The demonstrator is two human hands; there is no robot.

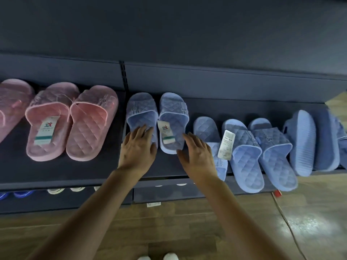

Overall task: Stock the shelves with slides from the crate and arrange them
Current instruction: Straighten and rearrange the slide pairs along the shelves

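Head | left hand [138,147] spread on blue slide [142,117] | right hand [197,154] loose, beside pair

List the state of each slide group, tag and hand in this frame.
Left hand: open, fingers on blue pair's left slide.
Right hand: open, beside blue pair's right slide.
Blue pair: flat, side by side.
Pink pair: flat, tagged.
Jumbled blue slides: overlapping, overhanging shelf edge.
White tag: standing up.

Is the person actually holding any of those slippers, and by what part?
No grip: the left hand lies flat on the left blue slide's heel; the right hand is open beside the right blue slide.
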